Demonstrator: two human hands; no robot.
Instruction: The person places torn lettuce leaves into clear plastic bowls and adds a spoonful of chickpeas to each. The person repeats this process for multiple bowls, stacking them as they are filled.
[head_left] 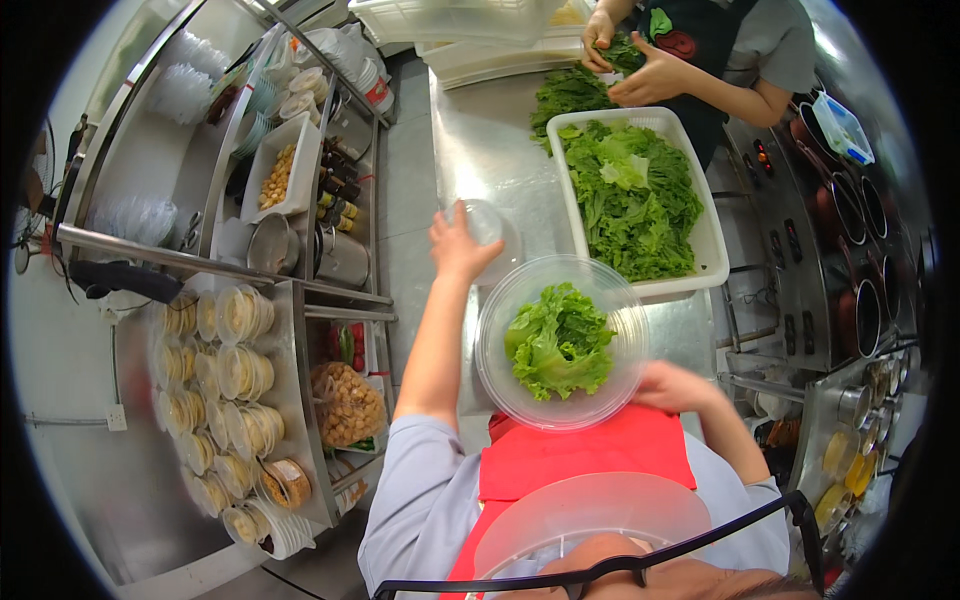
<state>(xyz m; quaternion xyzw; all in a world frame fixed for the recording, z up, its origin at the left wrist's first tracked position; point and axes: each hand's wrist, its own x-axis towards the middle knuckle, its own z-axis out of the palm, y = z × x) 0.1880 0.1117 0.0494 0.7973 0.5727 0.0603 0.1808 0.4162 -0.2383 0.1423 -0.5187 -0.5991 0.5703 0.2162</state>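
My left hand (pixel 463 245) reaches out over the steel table with its fingers and thumb spread. It touches a small clear round plastic container (pixel 487 222) at the table's left side. In front of my red apron (pixel 590 456) is a large clear plastic bowl (pixel 497 345) with a clump of green leaf lettuce (pixel 562 342) in it. My right hand (pixel 668 387) is at the bowl's lower right edge. Motion blurs that hand and its fingers are partly hidden, so whether it grips the bowl cannot be told.
A white tub (pixel 722 262) heaped with lettuce stands beyond the bowl. Across the table (pixel 463 135) a co-worker's hands (pixel 640 75) handle more greens (pixel 575 97). Metal shelves (pixel 180 252) and a counter with stacked lidded cups (pixel 243 370) run along the left; pans (pixel 850 205) are at right.
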